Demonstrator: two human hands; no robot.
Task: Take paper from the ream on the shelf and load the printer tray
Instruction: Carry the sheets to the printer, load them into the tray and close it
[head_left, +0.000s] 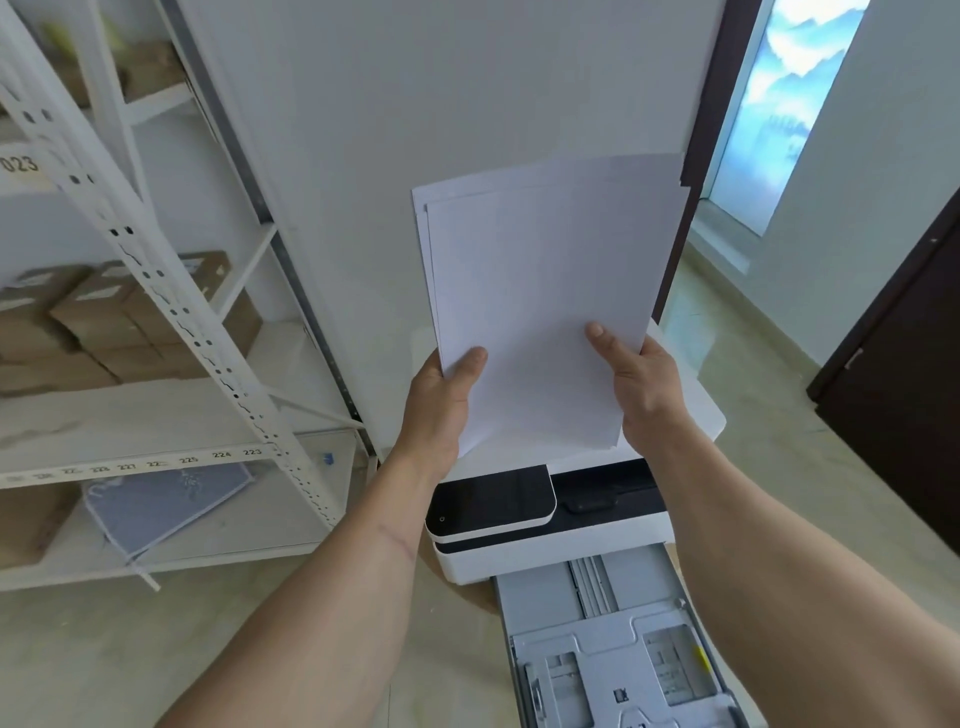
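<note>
Paper: a thin sheaf of white sheets (540, 306) held upright in the air above the printer, the sheets fanned a little out of line so that several top edges and corners show apart
Left hand: the left hand (441, 400) holds the lower left edge of the sheaf, thumb on the near face, the other fingers hidden behind; grip clamped on the paper
Right hand: the right hand (641, 384) holds the lower right edge the same way, thumb laid on the near face; grip clamped on the paper
Printer: a white printer (550, 551) with a black band across its front stands on the floor below the hands; a dark control panel (491, 501) with a small power mark sits at its left front; no brand name can be read on it
Tray: the grey tray (613, 644) is pulled out from the base of the printer toward the camera, with no sheets in it; its guides and a small yellow tab at the right side show; the printed diagrams inside are too small to read
Shelf: a white metal shelf rack (171, 312) stands to the left of the printer, holding brown cardboard boxes (104, 322); a flat pale blue packet (166, 504) lies on the lowest level
Writing: a strip along one shelf edge carries numbers, of which 223, 224, 225 and 227 are readable, the rest blurred; higher up a tag reads 023
Surroundings: a white wall behind, a window (779, 114) to the upper right, a dark door (904, 395) at the right edge
</note>
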